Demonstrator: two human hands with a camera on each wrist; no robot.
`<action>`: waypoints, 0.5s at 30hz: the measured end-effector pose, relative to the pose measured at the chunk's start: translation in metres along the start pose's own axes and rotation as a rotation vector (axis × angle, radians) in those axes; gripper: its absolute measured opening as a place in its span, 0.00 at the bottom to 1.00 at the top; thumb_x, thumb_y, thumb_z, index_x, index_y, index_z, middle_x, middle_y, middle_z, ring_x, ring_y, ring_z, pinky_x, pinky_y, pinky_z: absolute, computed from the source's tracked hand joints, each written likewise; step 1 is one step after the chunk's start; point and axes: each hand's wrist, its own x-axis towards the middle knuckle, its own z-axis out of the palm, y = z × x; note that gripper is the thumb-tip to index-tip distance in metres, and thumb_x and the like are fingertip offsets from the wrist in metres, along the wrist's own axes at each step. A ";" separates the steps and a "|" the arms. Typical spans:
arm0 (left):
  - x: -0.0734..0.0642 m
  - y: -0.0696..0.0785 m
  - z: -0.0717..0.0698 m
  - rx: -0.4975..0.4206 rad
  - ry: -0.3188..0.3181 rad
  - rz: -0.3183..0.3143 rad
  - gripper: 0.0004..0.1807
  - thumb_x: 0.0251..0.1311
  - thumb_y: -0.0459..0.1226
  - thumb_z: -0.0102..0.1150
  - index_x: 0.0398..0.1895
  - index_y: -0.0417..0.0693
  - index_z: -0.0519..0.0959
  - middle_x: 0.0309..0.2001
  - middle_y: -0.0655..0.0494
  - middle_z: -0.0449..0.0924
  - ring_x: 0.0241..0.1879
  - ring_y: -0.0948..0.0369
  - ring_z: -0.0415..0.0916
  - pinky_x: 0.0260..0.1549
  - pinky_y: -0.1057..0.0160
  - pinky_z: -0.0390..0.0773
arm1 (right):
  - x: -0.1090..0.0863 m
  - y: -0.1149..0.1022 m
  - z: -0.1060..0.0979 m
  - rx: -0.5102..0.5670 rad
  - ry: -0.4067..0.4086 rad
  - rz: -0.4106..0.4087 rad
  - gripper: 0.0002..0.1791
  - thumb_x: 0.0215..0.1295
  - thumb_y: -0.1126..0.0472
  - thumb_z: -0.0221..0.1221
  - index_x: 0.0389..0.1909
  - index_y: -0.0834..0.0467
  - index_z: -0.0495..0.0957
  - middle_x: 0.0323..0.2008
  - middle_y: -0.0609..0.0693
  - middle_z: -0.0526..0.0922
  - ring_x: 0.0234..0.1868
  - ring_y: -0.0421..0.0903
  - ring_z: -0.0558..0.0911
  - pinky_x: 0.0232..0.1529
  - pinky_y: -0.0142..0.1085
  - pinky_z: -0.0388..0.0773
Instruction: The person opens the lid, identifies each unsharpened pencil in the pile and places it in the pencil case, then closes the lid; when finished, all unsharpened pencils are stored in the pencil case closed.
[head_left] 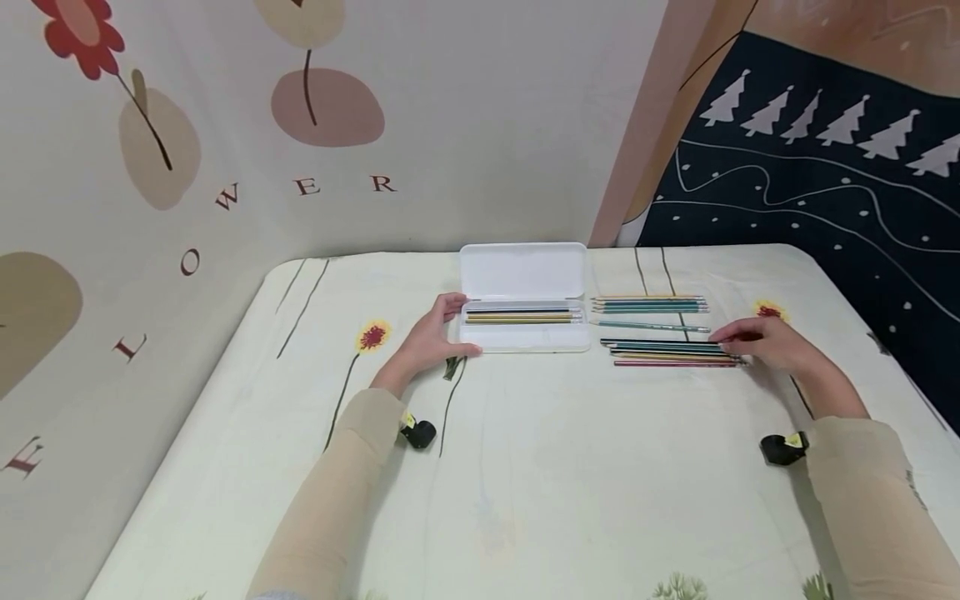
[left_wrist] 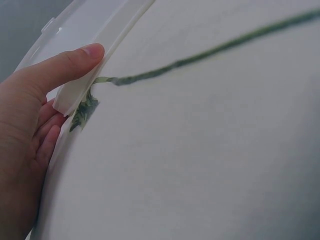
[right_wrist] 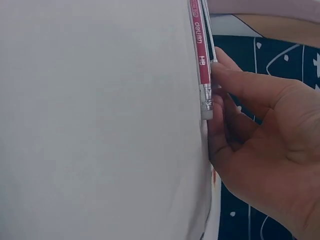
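Observation:
A white pencil case (head_left: 522,271) lies open on the cloth-covered table, its lid tipped back. Several pencils (head_left: 525,318), gold and dark, rest inside it. My left hand (head_left: 431,337) grips the case's left end, the thumb at the front corner and the fingers round the back. In the left wrist view the thumb lies over the white rim (left_wrist: 82,82). To the right of the case, my right hand (head_left: 772,343) pinches the end of a dark pencil (head_left: 660,341) in the nearer group. A red pencil (right_wrist: 201,55) with a white eraser lies just in front of the fingertips.
Teal pencils (head_left: 648,307) lie in a row behind the nearer group, with a single teal pencil (head_left: 652,327) between. A flower-printed cloth (head_left: 525,467) covers the table. Behind it hangs a pale printed curtain (head_left: 487,125); dark tree-patterned fabric (head_left: 817,192) is at the right.

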 end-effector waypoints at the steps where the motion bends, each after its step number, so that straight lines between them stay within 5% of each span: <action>1: 0.000 0.000 0.000 0.002 -0.002 0.001 0.53 0.47 0.47 0.79 0.73 0.53 0.55 0.75 0.51 0.61 0.74 0.52 0.60 0.77 0.53 0.60 | -0.001 0.001 0.000 0.020 -0.001 0.011 0.20 0.74 0.57 0.56 0.58 0.66 0.78 0.61 0.69 0.74 0.54 0.54 0.70 0.53 0.43 0.69; 8: 0.001 0.000 0.000 0.002 -0.002 -0.007 0.54 0.46 0.47 0.79 0.73 0.54 0.55 0.75 0.52 0.62 0.74 0.52 0.61 0.77 0.54 0.60 | -0.005 0.006 0.002 0.138 0.048 0.083 0.26 0.71 0.47 0.58 0.59 0.64 0.77 0.65 0.69 0.68 0.63 0.62 0.63 0.62 0.60 0.62; 15: 0.001 0.000 0.000 0.000 0.003 -0.011 0.53 0.46 0.47 0.79 0.73 0.54 0.55 0.74 0.52 0.62 0.74 0.52 0.61 0.77 0.54 0.60 | -0.004 0.000 0.003 0.121 0.036 0.017 0.28 0.75 0.48 0.54 0.64 0.65 0.72 0.66 0.68 0.69 0.63 0.59 0.64 0.64 0.61 0.65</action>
